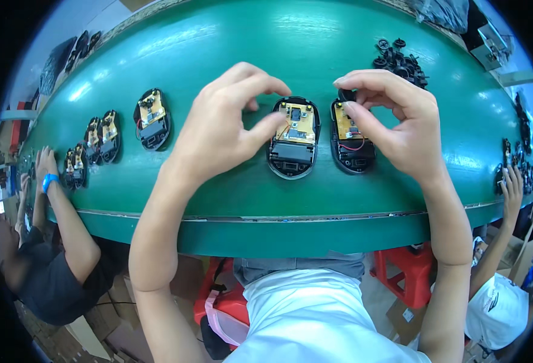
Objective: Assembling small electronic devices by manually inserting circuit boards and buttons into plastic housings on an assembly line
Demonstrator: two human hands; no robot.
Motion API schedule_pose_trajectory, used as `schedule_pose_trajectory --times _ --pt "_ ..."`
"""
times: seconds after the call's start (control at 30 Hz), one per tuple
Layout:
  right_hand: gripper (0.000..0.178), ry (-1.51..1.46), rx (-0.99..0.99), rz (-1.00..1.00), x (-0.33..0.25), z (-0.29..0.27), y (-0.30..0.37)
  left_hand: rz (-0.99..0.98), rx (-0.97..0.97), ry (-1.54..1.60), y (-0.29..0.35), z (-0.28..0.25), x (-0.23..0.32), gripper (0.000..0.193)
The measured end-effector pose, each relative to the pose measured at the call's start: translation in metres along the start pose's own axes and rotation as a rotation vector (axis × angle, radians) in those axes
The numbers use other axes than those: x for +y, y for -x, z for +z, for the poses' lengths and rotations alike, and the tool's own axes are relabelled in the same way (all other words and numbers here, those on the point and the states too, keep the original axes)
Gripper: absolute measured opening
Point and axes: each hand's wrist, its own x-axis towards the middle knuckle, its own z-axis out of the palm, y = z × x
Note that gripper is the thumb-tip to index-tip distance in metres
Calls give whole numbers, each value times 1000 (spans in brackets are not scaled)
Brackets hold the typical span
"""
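Two open black mouse-like shells lie side by side before me, each with a yellow circuit board. Over the left mouse shell (294, 151) my left hand (230, 121) is curved, thumb by the board's left edge and index finger near the shell's top rim. Its fingers are apart and nothing shows between them. My right hand (399, 118) pinches a small black wheel (346, 95) between thumb and index finger, above the top end of the right mouse shell (354, 162). The thumb and fingers cover part of that board. Red wires show in the right shell.
Farther right on the green table (230, 193) is a pile of black wheels (402, 63). To the left lie another open shell (153, 121) and several more shells (103, 136). People's arms reach the table at both sides. A dark plastic bag (442, 13) sits at the far edge.
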Motion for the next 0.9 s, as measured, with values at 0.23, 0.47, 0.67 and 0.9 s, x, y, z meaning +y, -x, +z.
schedule_pose_trajectory --times 0.23,0.47,0.67,0.9 --pt "26 -60 -46 59 -4 7 0 -28 -32 44 2 16 0 23" --pt "24 -186 -29 239 -14 11 2 -13 22 60 3 21 0 20" --pt "23 -130 -59 254 -9 15 4 -30 32 130 4 22 -2 19" --pt "23 30 -72 39 -12 23 0 -66 66 129 1 28 4 17"
